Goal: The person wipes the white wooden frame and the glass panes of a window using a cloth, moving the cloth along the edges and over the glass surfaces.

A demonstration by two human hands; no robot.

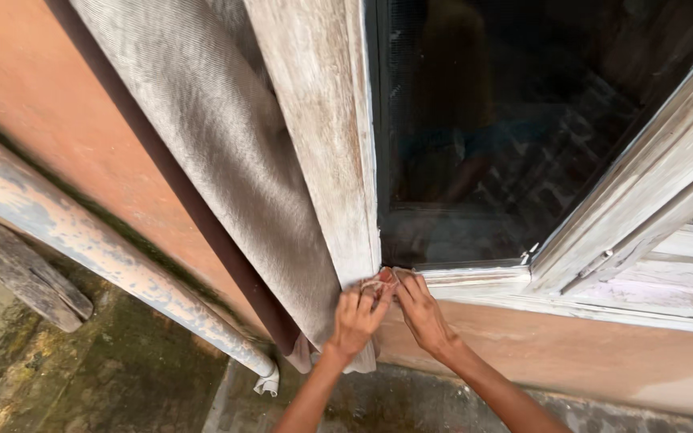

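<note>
**Hands at the lower corner of a weathered window frame**

Where the terracotta wall (pixel 82 120) meets the opening, a whitewashed wooden window frame (pixel 322 144) stands with worn, streaked paint, enclosing a dark pane (pixel 507 120) that shows dim reflections. A grey woven mesh sheet (pixel 218 136) hangs slantwise over the wall, its lower edge tucked beside the frame's upright. A mottled, paint-flaked pipe (pixel 98 248) runs diagonally below, above damp mossy ground (pixel 106 377). The pale sill (pixel 651 297) extends rightward. At the frame's bottom corner lies a small crumpled scrap (pixel 378 282), pinkish-brown and creased. The left hand (pixel 354 321) and right hand (pixel 420 309) meet there, fingertips pinching the scrap against the wood.
</note>
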